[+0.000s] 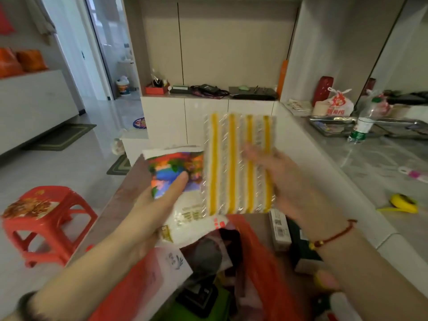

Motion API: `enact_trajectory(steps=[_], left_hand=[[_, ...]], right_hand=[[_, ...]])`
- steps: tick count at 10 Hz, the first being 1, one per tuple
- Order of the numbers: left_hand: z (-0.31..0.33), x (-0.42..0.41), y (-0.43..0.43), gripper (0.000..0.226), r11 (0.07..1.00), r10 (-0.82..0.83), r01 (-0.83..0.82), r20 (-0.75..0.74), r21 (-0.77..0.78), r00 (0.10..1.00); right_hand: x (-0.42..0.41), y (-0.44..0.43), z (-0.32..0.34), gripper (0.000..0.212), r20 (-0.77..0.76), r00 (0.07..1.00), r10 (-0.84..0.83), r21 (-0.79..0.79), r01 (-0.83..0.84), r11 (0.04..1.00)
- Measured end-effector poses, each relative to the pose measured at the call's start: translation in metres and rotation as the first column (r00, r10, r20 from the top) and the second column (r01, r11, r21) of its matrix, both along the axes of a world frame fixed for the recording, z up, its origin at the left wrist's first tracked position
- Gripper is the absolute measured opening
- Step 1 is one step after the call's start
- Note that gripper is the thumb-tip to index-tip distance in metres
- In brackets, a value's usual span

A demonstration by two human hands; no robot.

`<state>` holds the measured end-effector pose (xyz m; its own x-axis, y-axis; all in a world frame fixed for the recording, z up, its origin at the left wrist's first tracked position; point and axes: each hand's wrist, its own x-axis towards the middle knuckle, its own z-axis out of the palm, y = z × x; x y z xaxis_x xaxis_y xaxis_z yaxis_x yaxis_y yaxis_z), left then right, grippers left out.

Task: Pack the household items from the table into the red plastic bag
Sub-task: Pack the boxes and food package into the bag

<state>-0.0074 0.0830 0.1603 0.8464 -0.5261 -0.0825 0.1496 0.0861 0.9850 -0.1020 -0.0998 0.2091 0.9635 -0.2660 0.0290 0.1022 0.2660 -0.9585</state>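
Observation:
My right hand (284, 181) holds up a flat clear pack with yellow and white stripes (238, 163), fingers spread on its right side. A white packet with a colourful picture (178, 179) is gripped by my left hand (157, 198), just left of the striped pack and touching it. Below both, the red plastic bag (261, 258) lies open with several items inside, among them a dark pouch (206, 253) and a green thing (208, 304). To the right of the bag a white box (279, 228) and a dark green box (303, 246) rest on the table.
A red plastic stool (46, 218) stands on the floor at the left. On the grey counter at the right are a yellow tape measure (404, 202), a water bottle (363, 123), a metal tray (333, 126) and a white printed bag (335, 103). White cabinets stand behind.

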Motion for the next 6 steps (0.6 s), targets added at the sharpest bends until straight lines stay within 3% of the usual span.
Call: enact_trajectory(steps=[1, 2, 3, 4, 5, 6], left_hand=[[0.023, -0.047, -0.002, 0.026, 0.995, -0.093, 0.088, 0.118, 0.044, 0.989], [0.023, -0.075, 0.008, 0.029, 0.978, -0.176, 0.148, 0.197, 0.148, 0.964], [0.009, -0.094, 0.023, 0.058, 0.921, -0.322, 0.216, 0.323, 0.323, 0.89], [-0.015, -0.112, 0.056, 0.077, 0.882, -0.39, 0.069, 0.641, 0.466, 0.661], [-0.044, -0.138, 0.094, 0.079, 0.71, -0.631, 0.118, 0.553, 0.694, 0.544], [-0.086, -0.174, 0.116, 0.041, 0.345, -0.841, 0.209, 0.203, 0.915, 0.501]], right_hand=[[-0.019, 0.043, -0.019, 0.051, -0.07, 0.996, 0.06, 0.005, -0.06, 0.998], [-0.038, 0.058, -0.039, 0.074, -0.168, 0.986, 0.015, 0.082, -0.001, 0.997], [-0.059, 0.066, -0.051, 0.057, -0.209, 0.978, 0.013, 0.183, 0.026, 0.983], [-0.079, 0.066, -0.063, 0.023, -0.184, 0.974, -0.129, 0.205, 0.167, 0.965], [-0.096, 0.065, -0.074, 0.021, -0.15, 0.905, -0.398, 0.061, 0.41, 0.91], [-0.106, 0.078, -0.094, 0.024, -0.06, 0.869, -0.491, -0.082, 0.486, 0.87]])
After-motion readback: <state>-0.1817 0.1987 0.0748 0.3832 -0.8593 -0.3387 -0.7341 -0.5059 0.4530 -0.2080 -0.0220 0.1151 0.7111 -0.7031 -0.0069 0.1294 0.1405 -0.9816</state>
